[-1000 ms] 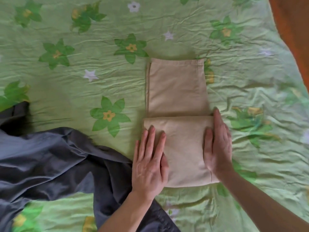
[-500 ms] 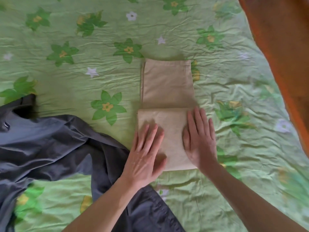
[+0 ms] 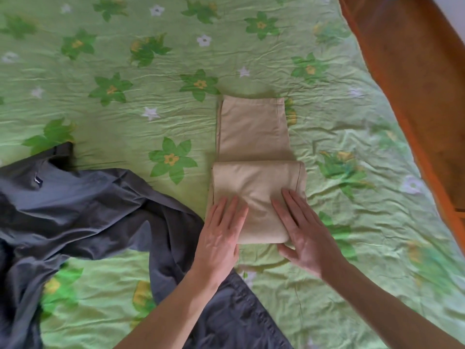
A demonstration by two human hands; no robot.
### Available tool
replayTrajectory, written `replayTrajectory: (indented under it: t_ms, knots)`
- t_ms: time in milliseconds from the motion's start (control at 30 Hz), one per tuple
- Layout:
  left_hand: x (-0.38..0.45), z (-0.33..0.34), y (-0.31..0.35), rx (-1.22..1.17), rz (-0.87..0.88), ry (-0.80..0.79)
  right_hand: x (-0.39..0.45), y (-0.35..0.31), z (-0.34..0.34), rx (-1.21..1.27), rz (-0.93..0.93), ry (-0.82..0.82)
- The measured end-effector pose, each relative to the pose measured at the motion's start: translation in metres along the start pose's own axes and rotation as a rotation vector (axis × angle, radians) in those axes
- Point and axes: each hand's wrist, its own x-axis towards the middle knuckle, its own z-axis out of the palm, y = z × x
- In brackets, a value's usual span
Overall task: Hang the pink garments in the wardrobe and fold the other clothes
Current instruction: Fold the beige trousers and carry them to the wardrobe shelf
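A: From the head view, where do the trousers point(image 3: 254, 157) lie?

B: On the bed point(image 3: 125, 127), right of centre. They are beige and partly folded, with the long axis running 12 to 6 o'clock. The near end is doubled over into a thick fold, and a single layer runs on toward 12.

A: And the hands?

B: Both lie flat on the near fold, fingers straight and pointing toward 12, gripping nothing. The left hand point(image 3: 221, 238) presses the fold's 7 o'clock corner; the right hand point(image 3: 305, 233) covers its 5 o'clock corner, thumb off the near edge.

A: So what does the next fold turn on?

B: Probably on that axis: the unfolded part lies straight ahead of both hands, equally near to each, so the fold would go over toward 12.

A: Anything else?

B: A grey garment point(image 3: 83, 210) lies loose at 8 o'clock, just beside the left wrist, not yet folded.
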Motion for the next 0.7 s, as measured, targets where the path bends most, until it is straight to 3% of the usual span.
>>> replayTrajectory:
  t_ms: [200,500,600,700]
  knots:
    - [-0.007,-0.010,-0.003,-0.102,0.026,0.153,-0.010,-0.002,-0.009,0.038,0.019,0.102]
    - [-0.027,-0.053,0.007,-0.171,0.027,-0.009,-0.048,-0.008,-0.056,0.105,-0.051,0.115]
    - [-0.043,-0.065,0.006,-0.298,0.024,0.007,-0.066,-0.012,-0.077,0.200,-0.021,0.056]
    - [-0.060,-0.077,0.010,-0.529,-0.086,0.053,-0.080,-0.015,-0.097,0.369,0.076,0.025]
